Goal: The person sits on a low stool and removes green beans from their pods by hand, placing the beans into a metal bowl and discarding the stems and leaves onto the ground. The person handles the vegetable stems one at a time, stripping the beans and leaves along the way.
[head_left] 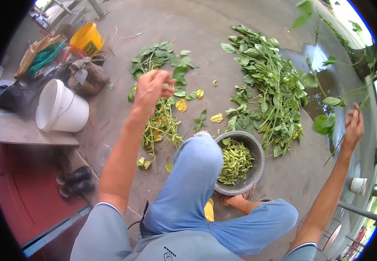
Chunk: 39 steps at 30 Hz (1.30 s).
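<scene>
My right hand [354, 127] pinches the stem of a leafy bean plant [327, 101], out at the right and raised off the floor. Over the left pile of bean plants [164, 122], my left hand [156, 85] hovers with its fingers slightly curled and apart; I see nothing in it. A grey basin [258, 163] stands on the floor by my knee, partly filled with green bean pods [235, 161]. Beyond it lies a large heap of leafy bean plants [266, 84]. Yellow leaves [181, 105] are scattered between the two piles.
On the left a white bucket [69, 111] lies tipped, with a yellow bucket [87, 39] and bags behind it. Black shoes [76, 181] rest near a red door panel [28, 195]. A puddle [319, 94] spreads beyond the heap. A small white bucket [358, 186] stands at far right.
</scene>
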{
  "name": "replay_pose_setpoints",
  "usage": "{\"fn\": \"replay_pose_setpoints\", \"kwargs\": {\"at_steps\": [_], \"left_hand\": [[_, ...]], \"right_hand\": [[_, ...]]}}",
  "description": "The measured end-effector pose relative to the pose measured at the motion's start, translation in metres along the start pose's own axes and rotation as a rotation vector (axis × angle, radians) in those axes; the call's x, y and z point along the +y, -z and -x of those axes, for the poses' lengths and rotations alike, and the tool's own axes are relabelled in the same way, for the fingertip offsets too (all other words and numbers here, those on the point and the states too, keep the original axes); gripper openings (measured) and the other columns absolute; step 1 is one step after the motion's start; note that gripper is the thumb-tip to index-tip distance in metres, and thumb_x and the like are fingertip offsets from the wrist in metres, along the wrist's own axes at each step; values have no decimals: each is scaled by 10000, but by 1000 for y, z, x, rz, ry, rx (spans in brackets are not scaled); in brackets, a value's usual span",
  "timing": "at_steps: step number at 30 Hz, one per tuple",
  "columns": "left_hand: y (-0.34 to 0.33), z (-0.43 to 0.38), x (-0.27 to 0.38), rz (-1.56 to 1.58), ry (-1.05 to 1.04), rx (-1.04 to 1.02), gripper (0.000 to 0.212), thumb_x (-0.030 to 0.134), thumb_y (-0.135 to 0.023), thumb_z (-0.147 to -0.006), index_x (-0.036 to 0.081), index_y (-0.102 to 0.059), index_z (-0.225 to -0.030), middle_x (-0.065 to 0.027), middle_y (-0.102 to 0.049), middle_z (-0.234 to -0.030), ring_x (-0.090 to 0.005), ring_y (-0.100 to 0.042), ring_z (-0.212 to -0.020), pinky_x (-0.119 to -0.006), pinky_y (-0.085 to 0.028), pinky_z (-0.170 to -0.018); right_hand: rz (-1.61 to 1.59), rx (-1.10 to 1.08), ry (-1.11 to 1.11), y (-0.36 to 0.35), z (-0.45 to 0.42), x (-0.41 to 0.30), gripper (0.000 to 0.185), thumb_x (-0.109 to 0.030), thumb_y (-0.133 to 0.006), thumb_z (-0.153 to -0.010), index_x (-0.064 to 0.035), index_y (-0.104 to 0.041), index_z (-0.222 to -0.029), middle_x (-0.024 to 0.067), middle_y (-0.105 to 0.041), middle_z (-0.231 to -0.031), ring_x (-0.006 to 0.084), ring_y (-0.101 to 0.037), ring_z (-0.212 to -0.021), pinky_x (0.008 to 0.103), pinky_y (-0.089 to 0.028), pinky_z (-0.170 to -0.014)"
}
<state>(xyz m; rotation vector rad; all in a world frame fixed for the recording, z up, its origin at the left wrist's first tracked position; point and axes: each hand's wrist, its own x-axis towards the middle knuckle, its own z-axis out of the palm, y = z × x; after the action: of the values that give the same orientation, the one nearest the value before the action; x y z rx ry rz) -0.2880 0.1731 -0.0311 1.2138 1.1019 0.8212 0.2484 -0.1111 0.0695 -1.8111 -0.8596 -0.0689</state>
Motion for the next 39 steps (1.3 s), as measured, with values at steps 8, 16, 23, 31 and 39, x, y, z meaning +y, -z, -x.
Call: {"fn": "replay_pose_setpoints", "kwargs": {"at_steps": [8,16,23,31,39], "left_hand": [[115,75,-258,-79,421,325,226,165,-538,-978,-34,-644,-960,-109,-681,-785,-182,-683,-590,-290,-554,-490],[68,127,-380,-668,510,-79,237,198,-622,-882,2,-685,-1000,-167,-721,-861,-323,-716,-786,-417,-587,-713],[4,91,-389,-736,591,-189,296,247,-664,-816,18,-694,-1001,-213,-703,-1070,-401,-644,-1078,-466,-524,-918],[2,97,-399,-267,776,152,233,259,-595,-973,27,-579,-985,-112,-681,-804,-210,-667,-634,-368,-510,-505],[58,125,-313,133,602,383,272,350,-524,-1041,102,-494,-935,-4,-458,-620,-92,-417,-461,-242,-325,-400]], "right_hand": [[459,-562,-338,-54,8,94,366,-302,-601,-973,-29,-671,-1206,48,-673,-1054,123,-625,-920,290,-550,-713],[309,-1231,-650,-103,182,42,275,-186,-597,-972,23,-666,-1136,31,-677,-895,122,-639,-832,282,-529,-736],[378,-1194,-599,-90,209,31,325,-205,-576,-1006,49,-615,-1204,94,-692,-1027,155,-660,-902,295,-529,-793],[429,-1123,-578,-102,226,38,300,-173,-602,-957,56,-649,-1146,135,-713,-910,194,-690,-824,331,-533,-760],[442,-1150,-418,-115,225,42,299,-179,-600,-959,52,-656,-1140,137,-722,-900,179,-701,-826,322,-546,-739]]}}
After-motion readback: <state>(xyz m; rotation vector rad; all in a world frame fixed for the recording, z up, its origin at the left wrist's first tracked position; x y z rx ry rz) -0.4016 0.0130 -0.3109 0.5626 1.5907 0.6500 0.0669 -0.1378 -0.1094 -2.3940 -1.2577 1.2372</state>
